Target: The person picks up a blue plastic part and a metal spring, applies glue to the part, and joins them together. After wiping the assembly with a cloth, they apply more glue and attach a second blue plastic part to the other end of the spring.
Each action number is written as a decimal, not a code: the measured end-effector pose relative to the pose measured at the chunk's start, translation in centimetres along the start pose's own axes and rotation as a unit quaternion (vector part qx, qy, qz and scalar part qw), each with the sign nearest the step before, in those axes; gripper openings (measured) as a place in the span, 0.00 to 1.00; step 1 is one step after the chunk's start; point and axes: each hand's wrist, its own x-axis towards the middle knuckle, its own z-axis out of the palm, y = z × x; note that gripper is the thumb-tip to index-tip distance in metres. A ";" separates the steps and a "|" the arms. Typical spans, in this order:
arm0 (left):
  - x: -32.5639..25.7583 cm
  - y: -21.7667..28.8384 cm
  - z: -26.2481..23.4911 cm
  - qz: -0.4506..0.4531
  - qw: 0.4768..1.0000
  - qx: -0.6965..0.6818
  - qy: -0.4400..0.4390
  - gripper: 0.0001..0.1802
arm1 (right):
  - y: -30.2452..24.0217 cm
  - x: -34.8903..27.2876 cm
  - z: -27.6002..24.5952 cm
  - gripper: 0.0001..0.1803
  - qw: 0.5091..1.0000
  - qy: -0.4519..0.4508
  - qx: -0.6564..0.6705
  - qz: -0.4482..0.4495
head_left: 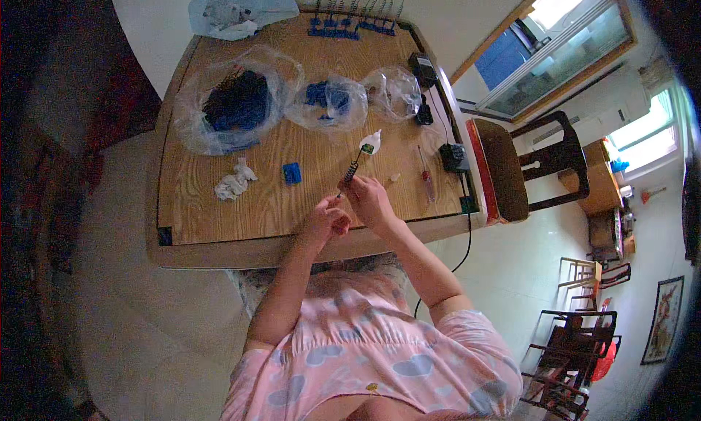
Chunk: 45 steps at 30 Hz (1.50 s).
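My right hand pinches a thin metal rod with a coiled spring on it, held slanting up over the wooden table. My left hand is closed right beside it near the rod's lower end; what it holds is too small to tell. A small white glue bottle lies just beyond the spring's tip. A small blue plastic piece and a crumpled white tissue lie to the left.
Three clear plastic bags with dark and blue parts sit mid-table. Finished spring rods on blue bases line the far edge. A red-handled screwdriver, black adapters and cable lie right. A wooden chair stands beside the table.
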 end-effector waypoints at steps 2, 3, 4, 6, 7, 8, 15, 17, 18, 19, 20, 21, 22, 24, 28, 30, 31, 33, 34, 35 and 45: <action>0.0 0.0 0.0 0.002 1.000 0.006 -0.001 0.29 | -0.4 0.1 -0.3 0.08 1.000 0.001 -0.006 -0.006; 0.1 -0.2 -0.2 0.002 1.000 0.006 -0.001 0.29 | -0.6 0.1 -0.3 0.08 1.000 0.001 -0.006 -0.007; 0.3 -0.4 -0.5 0.004 1.000 -0.001 -0.008 0.29 | -0.8 0.1 -0.4 0.07 1.000 -0.007 0.004 0.004; 0.3 -0.5 -0.6 0.006 1.000 -0.008 -0.017 0.29 | -0.8 0.1 -0.5 0.06 1.000 -0.014 0.012 0.016; 0.3 -0.6 -0.7 0.006 1.000 -0.007 -0.019 0.30 | -0.7 0.0 -0.5 0.06 1.000 -0.013 0.019 0.011; 0.3 -0.6 -0.7 0.007 1.000 -0.005 -0.021 0.30 | -0.7 0.0 -0.5 0.06 1.000 -0.012 0.026 0.005; 0.3 -0.4 -0.7 -0.005 1.000 0.013 -0.010 0.30 | -0.6 0.1 -0.1 0.07 1.000 -0.005 -0.003 0.004; 0.3 -0.5 -0.8 0.000 1.000 0.004 -0.013 0.30 | -0.8 0.2 -0.2 0.07 0.999 -0.018 -0.003 0.032; 0.4 -0.6 -0.9 0.001 1.000 0.004 -0.013 0.30 | -0.6 0.2 -0.1 0.07 0.999 -0.018 -0.003 0.031; 0.6 -0.8 -1.2 0.004 1.000 -0.002 -0.021 0.30 | -0.3 0.1 0.0 0.07 1.000 -0.013 -0.007 0.005; 0.6 -0.8 -1.1 0.007 0.999 -0.009 -0.030 0.30 | -0.2 0.0 -0.1 0.07 1.000 -0.009 -0.012 -0.021; 0.7 -0.8 -1.0 0.007 0.999 -0.008 -0.031 0.30 | -0.2 0.0 -0.2 0.07 1.000 -0.008 -0.013 -0.021; 0.7 -0.8 -0.9 0.012 0.999 -0.013 -0.028 0.30 | -0.1 0.0 -0.2 0.09 1.000 -0.012 -0.018 -0.014; 0.7 -0.9 -0.9 0.017 0.999 -0.019 -0.024 0.30 | -0.2 0.0 -0.3 0.10 1.000 -0.016 -0.022 -0.007; 0.6 -0.6 -0.7 0.011 1.000 -0.008 -0.013 0.30 | -0.3 -0.1 -1.0 0.07 1.000 -0.012 0.023 0.012; 0.3 -0.6 -0.4 0.004 1.000 -0.010 -0.001 0.30 | -0.6 -0.3 -1.4 0.07 0.999 -0.011 0.041 0.013; -0.2 -1.1 -0.1 0.090 0.994 0.046 0.044 0.25 | -0.9 -0.7 -1.6 0.07 0.977 0.011 0.192 0.095; -1.0 -1.9 -0.7 0.176 0.975 0.101 0.088 0.20 | -2.5 -1.1 -3.0 0.07 0.924 0.031 0.338 0.173; -1.7 -2.1 -1.8 0.255 0.939 0.185 0.136 0.14 | -3.8 -1.2 -4.1 0.06 0.878 0.055 0.449 0.159; -2.3 -2.1 -2.4 0.330 0.888 0.268 0.176 0.09 | -4.7 -1.6 -4.9 0.06 0.818 0.082 0.551 0.141; -12.0 5.7 1.9 0.301 0.898 0.257 0.192 0.08 | -8.6 -6.8 -2.5 0.06 0.805 0.118 0.566 0.136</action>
